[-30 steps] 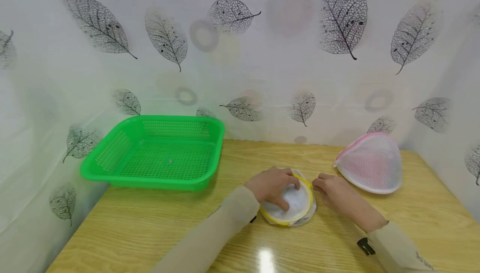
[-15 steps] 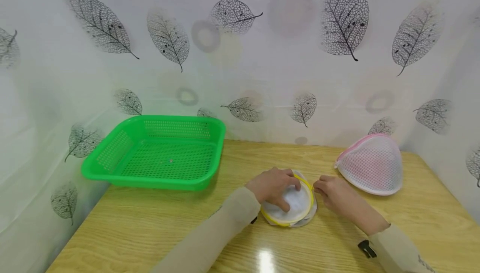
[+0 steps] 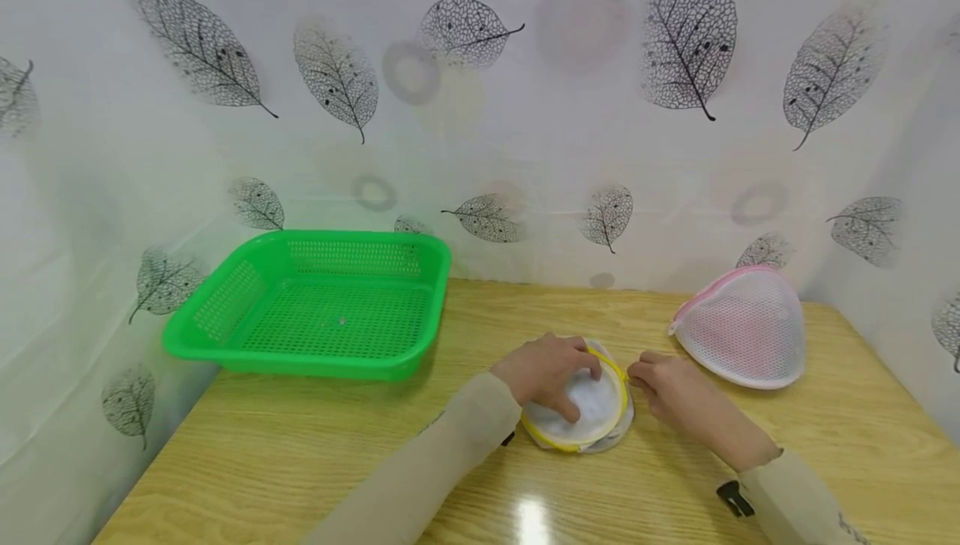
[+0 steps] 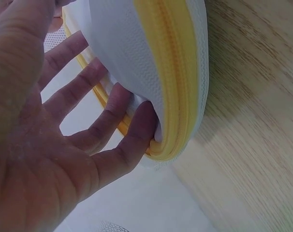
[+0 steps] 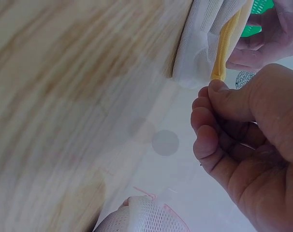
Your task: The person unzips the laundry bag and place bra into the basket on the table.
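Note:
A round white mesh laundry bag [image 3: 588, 407] with a yellow zipper [image 4: 178, 82] around its rim lies on the table. Spread across its top, my left hand [image 3: 547, 374] presses lightly bent, separated fingers [image 4: 115, 104] on the white fabric inside the zipper line. At the bag's right edge, my right hand [image 3: 671, 387] pinches the end of the yellow zipper between thumb and forefinger [image 5: 212, 89]. Those fingertips cover whatever small part is between them. The other right fingers are curled in toward the palm.
A green perforated plastic basket [image 3: 330, 312] stands at the back left, with tiny specks on its floor. Another mesh bag, with a pink zipper [image 3: 742, 332], rests at the back right of the wooden table [image 3: 300, 462]. A leaf-patterned curtain [image 3: 540, 137] hangs behind.

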`<state>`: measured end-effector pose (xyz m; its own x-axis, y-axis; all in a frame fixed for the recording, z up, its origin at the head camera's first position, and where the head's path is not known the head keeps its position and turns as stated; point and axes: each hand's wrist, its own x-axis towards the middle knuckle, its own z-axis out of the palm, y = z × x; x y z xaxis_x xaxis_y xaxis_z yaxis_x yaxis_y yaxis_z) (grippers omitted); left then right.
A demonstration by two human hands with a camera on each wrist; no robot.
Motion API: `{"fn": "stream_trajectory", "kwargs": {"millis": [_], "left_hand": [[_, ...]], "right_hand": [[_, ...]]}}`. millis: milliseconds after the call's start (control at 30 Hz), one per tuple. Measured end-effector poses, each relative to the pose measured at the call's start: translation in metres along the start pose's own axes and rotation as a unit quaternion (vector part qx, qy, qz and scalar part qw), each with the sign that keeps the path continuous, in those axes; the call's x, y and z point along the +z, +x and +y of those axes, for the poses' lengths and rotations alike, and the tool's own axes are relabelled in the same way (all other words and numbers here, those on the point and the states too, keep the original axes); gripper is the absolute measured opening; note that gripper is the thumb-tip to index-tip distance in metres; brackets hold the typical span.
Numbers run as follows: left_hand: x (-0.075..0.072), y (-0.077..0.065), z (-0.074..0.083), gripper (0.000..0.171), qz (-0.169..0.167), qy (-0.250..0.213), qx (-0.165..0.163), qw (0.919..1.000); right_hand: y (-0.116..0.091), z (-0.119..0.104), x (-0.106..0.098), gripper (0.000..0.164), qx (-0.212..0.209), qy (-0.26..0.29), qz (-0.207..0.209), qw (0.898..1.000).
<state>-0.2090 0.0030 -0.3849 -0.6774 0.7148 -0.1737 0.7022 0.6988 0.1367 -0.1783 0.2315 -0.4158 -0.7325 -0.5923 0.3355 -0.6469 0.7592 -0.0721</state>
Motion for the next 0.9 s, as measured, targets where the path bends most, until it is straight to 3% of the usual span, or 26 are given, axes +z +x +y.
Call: {"fn": "stream_trajectory", "kwargs": {"millis": [900], "left_hand": [[-0.0018,-0.0016,-0.0006,0.05,0.005,-0.008,0.002,1.0]], "right_hand": [[-0.0043,-0.0032,0.0003,0.017,-0.01,0.013,0.015,1.0]]}}
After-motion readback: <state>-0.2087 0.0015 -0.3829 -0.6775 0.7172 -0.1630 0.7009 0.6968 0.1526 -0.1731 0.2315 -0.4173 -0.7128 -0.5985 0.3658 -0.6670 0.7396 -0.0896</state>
